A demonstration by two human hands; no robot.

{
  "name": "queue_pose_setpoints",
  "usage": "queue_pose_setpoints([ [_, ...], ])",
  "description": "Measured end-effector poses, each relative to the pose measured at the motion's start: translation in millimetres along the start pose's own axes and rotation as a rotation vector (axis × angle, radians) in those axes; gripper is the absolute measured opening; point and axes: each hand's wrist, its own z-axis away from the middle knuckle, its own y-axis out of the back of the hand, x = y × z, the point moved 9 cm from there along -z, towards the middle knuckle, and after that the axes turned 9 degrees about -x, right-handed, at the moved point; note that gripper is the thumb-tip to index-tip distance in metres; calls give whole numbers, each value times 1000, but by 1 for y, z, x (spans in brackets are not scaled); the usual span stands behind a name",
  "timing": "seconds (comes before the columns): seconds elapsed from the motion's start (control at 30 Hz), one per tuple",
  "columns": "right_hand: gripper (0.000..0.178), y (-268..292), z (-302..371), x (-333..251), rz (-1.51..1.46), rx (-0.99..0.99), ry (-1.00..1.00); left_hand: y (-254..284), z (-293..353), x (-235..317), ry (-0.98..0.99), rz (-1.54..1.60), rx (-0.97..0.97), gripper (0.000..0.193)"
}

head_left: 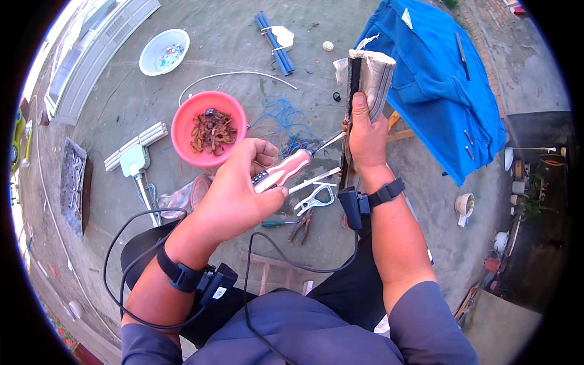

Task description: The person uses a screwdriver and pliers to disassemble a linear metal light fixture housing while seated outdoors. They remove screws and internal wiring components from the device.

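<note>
My left hand (237, 182) is closed about the butt end of a screwdriver (291, 169) with a red and white handle. Its metal shaft points up and right, its tip meeting the dark edge of a bundle in my other hand. That bundle (376, 76) looks layered and greyish white, with a black strip down its left side and rusty brown spots; its kind I cannot make out. My right hand (368, 137) grips it upright, thumb up along its face. A thin pale rod (313, 180) runs from near my left thumb toward the strip's lower part.
A pink basin (179, 131) holds brown scraps. Below my hands lie pliers (300, 228), a green-handled screwdriver (277, 223) and a white clamp-like tool (315, 199). Blue string (286, 118) lies tangled beyond. Blue cloth (426, 79) drapes at right; a white basin (149, 58) stands far left.
</note>
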Motion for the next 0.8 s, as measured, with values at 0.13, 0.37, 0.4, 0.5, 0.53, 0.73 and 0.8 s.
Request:
queue_pose_setpoints([
  [0.13, 48, 3, 0, 4, -23, 9, -32, 3, 6, 36, -220, -541, 78, 39],
  [0.37, 46, 4, -2, 6, -47, 14, -32, 11, -1, 11, -154, -99, 62, 23],
  [0.4, 46, 4, -2, 5, -35, 9, -14, 8, -4, -2, 19, 153, 20, 22],
  [0.5, 48, 7, -1, 9, -58, 29, -38, -5, -3, -14, 246, 505, -47, 23],
  [0.53, 48, 8, -2, 8, -41, 31, -42, -7, -3, -15, 252, 533, -57, 24],
  [0.73, 51, 13, -4, 6, -15, 68, -83, 4, 0, 19, -205, -211, 28, 36],
  [0.8, 51, 14, -4, 5, -12, 63, -56, 7, 2, 33, -266, -418, 49, 36],
])
